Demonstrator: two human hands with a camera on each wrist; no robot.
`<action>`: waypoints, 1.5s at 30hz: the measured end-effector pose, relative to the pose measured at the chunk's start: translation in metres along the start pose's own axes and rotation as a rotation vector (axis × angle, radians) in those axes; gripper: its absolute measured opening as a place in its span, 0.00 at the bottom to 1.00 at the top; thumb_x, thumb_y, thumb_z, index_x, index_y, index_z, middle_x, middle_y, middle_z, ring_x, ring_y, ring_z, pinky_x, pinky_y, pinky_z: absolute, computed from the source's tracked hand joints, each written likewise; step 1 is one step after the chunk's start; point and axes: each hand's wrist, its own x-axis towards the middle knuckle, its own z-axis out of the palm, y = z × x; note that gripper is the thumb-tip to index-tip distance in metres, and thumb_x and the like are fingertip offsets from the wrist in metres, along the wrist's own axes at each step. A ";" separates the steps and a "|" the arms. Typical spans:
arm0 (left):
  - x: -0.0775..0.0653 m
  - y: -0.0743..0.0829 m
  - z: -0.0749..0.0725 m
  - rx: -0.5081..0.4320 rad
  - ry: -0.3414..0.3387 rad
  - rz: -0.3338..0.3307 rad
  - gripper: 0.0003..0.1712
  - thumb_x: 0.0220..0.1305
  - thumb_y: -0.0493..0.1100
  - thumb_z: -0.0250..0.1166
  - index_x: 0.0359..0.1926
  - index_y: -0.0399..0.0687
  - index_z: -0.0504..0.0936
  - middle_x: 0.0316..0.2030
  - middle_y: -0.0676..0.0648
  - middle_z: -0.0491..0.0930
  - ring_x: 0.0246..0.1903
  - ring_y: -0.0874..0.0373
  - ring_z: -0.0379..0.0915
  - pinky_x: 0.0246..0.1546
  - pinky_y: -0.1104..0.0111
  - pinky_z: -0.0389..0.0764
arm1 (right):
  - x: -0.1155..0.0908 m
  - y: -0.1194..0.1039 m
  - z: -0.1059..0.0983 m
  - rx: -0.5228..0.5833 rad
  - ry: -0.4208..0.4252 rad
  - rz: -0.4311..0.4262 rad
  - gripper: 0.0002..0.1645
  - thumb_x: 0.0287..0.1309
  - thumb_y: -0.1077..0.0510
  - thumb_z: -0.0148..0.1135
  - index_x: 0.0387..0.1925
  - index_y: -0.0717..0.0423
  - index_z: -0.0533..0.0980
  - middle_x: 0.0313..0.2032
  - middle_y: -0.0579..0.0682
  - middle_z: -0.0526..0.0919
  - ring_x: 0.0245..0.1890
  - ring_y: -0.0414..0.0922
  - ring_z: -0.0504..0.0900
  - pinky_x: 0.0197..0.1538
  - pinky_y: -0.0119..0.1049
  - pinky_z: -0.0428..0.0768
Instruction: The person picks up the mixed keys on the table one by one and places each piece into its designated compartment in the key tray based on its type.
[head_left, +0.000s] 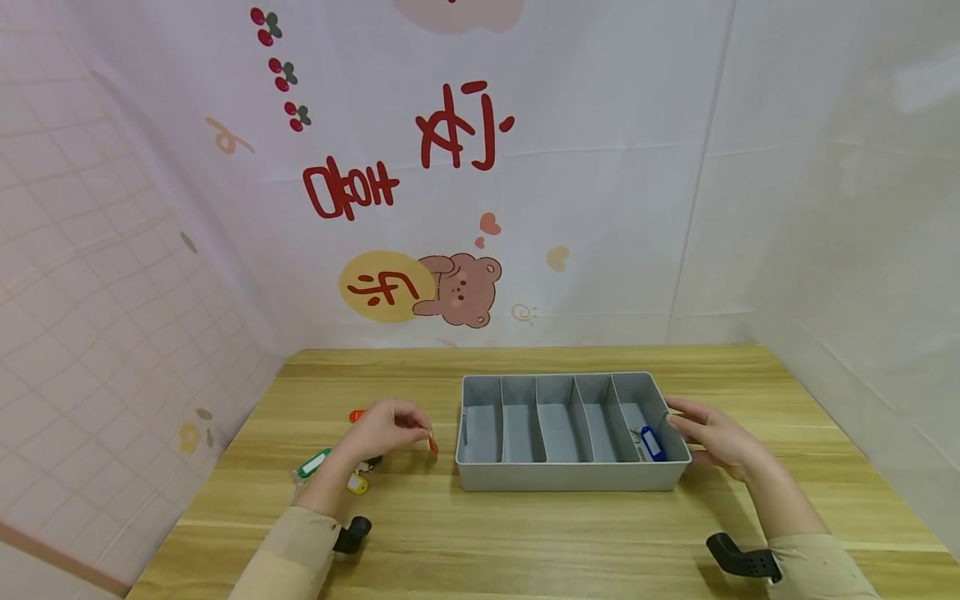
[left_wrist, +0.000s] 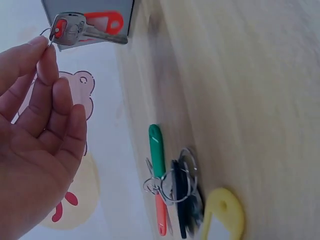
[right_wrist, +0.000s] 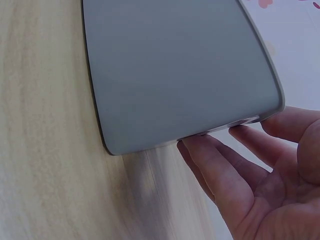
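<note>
My left hand (head_left: 387,429) pinches a metal ring between thumb and fingertips. From it hang a silver key (left_wrist: 72,28) and a red key tag (left_wrist: 114,21), held above the table just left of the grey divided box (head_left: 566,477). On the box's right end wall rests my right hand (head_left: 716,437), fingers fairly straight against the outside and thumb at the rim. A blue key tag (head_left: 652,443) with a key lies in the rightmost compartment. Behind my left hand lie a green key tag (head_left: 313,462), a yellow key tag (head_left: 357,483) and an orange-red key tag (head_left: 356,415).
A black key tag (left_wrist: 179,200) with rings lies among the loose tags at the left. Thin dividers (head_left: 582,417) part the box into several compartments. A printed cloth (head_left: 585,167) hangs behind the wooden table (head_left: 525,542). Each wrist wears a black camera mount (head_left: 742,558).
</note>
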 end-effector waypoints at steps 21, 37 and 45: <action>0.016 0.016 -0.001 0.065 0.117 -0.068 0.03 0.63 0.39 0.70 0.36 0.45 0.88 0.31 0.53 0.83 0.30 0.58 0.76 0.33 0.66 0.77 | -0.001 0.000 0.001 -0.018 0.006 0.007 0.40 0.76 0.53 0.49 0.75 0.70 0.46 0.65 0.75 0.63 0.52 0.45 0.78 0.47 0.43 0.82; 0.023 0.040 0.000 0.050 0.175 -0.022 0.03 0.63 0.40 0.70 0.36 0.47 0.88 0.31 0.53 0.83 0.33 0.58 0.77 0.35 0.65 0.78 | -0.001 0.002 0.001 -0.004 0.002 0.000 0.39 0.76 0.54 0.48 0.74 0.71 0.45 0.63 0.74 0.65 0.52 0.47 0.79 0.46 0.44 0.83; 0.028 0.055 0.003 0.023 0.206 -0.009 0.02 0.63 0.40 0.70 0.36 0.48 0.88 0.31 0.53 0.82 0.33 0.55 0.75 0.36 0.63 0.77 | 0.000 0.002 0.001 -0.017 0.012 0.004 0.39 0.76 0.54 0.49 0.75 0.70 0.45 0.65 0.75 0.62 0.52 0.46 0.78 0.46 0.44 0.82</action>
